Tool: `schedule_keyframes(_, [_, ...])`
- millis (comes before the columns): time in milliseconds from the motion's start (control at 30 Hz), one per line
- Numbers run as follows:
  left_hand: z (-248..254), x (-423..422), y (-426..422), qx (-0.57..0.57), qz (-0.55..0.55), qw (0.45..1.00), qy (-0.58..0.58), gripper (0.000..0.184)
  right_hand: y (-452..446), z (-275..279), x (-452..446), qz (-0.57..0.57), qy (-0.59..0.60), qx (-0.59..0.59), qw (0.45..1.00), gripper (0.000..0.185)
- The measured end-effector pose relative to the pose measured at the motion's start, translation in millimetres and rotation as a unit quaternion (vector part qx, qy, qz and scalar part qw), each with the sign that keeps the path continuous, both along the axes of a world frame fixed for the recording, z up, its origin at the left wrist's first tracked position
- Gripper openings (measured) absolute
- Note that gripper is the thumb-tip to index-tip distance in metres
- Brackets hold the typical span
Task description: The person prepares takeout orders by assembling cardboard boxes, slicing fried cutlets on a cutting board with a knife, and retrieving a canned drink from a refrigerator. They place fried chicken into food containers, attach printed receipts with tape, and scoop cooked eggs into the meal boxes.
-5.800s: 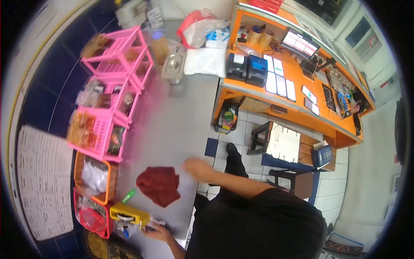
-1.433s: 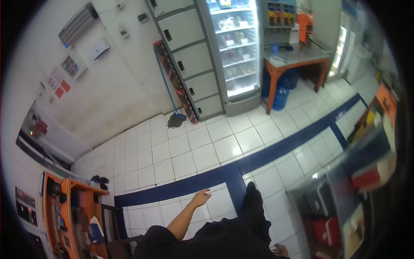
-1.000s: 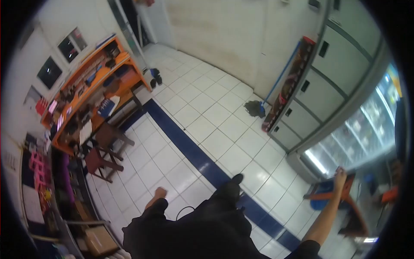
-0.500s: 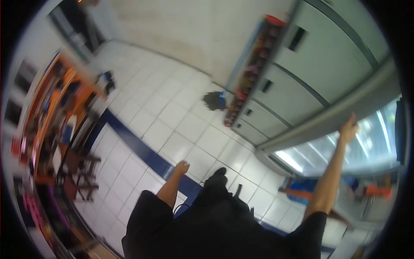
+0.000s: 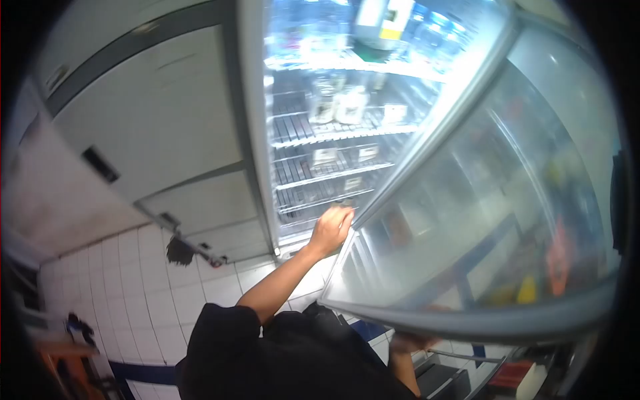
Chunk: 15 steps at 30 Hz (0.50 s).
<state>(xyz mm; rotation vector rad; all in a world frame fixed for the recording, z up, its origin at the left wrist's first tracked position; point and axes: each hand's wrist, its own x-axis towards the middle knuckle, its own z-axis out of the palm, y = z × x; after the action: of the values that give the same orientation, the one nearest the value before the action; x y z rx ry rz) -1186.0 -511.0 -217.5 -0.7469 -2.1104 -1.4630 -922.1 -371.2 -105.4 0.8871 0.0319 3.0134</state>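
An upright glass-door fridge [image 5: 263, 167] stands open and brightly lit, its wire shelves holding bottles [image 5: 380, 30] above and white packs [image 5: 343, 103] lower down. My left hand [image 5: 331, 230] is in front of the lower shelves beside the inner edge of the door, its fingers curled; whether it holds anything is hidden. The glass door [image 5: 467, 220] is swung out to the right. Behind the door's near frame, my right hand [image 5: 410, 341] is at its edge, partly covered and blurred, so its fingers cannot be made out.
Grey lockers [image 5: 153, 113] stand left of the fridge, with a dark mop head [image 5: 179, 252] on the tiled floor [image 5: 133, 293] near them. Orange furniture [image 5: 73, 357] is at the lower left. A red item [image 5: 510, 377] lies at the lower right.
The view has turned right and come up close to the fridge. Its door, shut before, is now open. My left hand has risen to the fridge opening; my right hand is now behind the door's edge.
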Motion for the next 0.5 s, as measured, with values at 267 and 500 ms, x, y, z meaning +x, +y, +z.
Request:
schedule_keyframes(267, [24,-248,160,-0.346,0.21,0.914,-0.002,0.026,122,-35,76,-0.477,-0.188,0.077,0.855,0.051])
schedule_keyframes(500, [53,-302,129,-0.329,0.355,0.875,-0.021,0.014,169,-40,78,-0.589,-0.208,0.254,0.738,0.052])
